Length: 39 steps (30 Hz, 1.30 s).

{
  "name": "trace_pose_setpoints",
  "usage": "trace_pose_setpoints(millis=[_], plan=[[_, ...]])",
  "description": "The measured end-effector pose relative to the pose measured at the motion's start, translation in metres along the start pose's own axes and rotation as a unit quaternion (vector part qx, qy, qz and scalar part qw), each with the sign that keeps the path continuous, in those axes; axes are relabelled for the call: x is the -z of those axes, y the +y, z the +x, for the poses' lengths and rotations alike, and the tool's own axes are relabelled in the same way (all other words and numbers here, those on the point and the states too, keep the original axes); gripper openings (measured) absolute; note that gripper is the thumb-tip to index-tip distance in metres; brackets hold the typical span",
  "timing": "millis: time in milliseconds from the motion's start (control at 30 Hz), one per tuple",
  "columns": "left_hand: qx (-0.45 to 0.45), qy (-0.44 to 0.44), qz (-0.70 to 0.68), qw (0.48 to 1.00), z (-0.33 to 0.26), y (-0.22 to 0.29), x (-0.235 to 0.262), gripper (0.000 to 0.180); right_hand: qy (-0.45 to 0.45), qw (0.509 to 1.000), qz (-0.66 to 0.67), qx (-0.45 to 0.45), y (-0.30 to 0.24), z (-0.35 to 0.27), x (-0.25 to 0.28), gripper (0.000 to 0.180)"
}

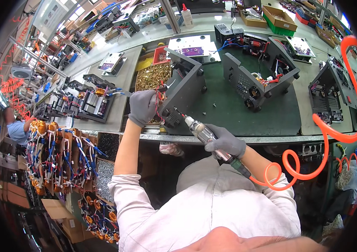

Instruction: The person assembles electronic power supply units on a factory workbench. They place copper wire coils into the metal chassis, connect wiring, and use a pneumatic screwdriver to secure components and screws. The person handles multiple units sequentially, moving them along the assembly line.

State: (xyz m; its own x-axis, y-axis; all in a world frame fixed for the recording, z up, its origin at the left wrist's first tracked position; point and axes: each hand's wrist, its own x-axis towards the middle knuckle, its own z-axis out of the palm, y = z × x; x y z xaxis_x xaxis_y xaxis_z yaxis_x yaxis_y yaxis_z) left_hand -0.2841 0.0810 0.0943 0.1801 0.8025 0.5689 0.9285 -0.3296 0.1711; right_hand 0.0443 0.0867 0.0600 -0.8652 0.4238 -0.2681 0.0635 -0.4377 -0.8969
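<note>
My right hand (225,142), in a grey glove, is wrapped round an air screwdriver (205,135) with an orange coiled hose (289,170). The bit points up and left, close to the lower corner of a dark grey metal housing (187,90). At that housing's left edge my gloved left hand (142,107) is closed; its fingertips are hidden. Red wires (159,103) hang right beside it. A few loose screws (204,113) lie on the green mat (229,124) right of the bit.
A second open housing (245,80) with wiring stands on the mat; another housing (327,94) is farther right. Behind my left hand sits a bin of brass-coloured screws (153,77). Wired copper coils (54,155) hang at left. Part of another person (18,131) shows at far left.
</note>
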Motion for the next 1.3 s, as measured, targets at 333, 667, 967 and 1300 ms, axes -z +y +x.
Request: trace_pose_setpoints(millis=[333, 667, 967, 1300], plan=[[0.005, -0.01, 0.017, 1.0, -0.002, -0.002, 0.0, 0.019, -0.035, 0.996, 0.085, -0.004, -0.001, 0.011, 0.007, 0.073], [-0.054, 0.163, 0.083, 0.982, -0.012, 0.124, 0.006, 0.023, 0.004, 0.992, 0.123, 0.008, 0.02, -0.032, 0.023, 0.069], [-0.052, -0.25, 0.291, 0.922, -0.015, 0.118, -0.144, 0.016, 0.11, 0.986, 0.129, 0.0, 0.036, -0.098, 0.037, 0.074], [-0.037, -0.223, 0.204, 0.953, -0.008, 0.134, -0.137, 0.02, 0.114, 0.987, 0.114, 0.022, 0.028, -0.119, 0.035, 0.082]])
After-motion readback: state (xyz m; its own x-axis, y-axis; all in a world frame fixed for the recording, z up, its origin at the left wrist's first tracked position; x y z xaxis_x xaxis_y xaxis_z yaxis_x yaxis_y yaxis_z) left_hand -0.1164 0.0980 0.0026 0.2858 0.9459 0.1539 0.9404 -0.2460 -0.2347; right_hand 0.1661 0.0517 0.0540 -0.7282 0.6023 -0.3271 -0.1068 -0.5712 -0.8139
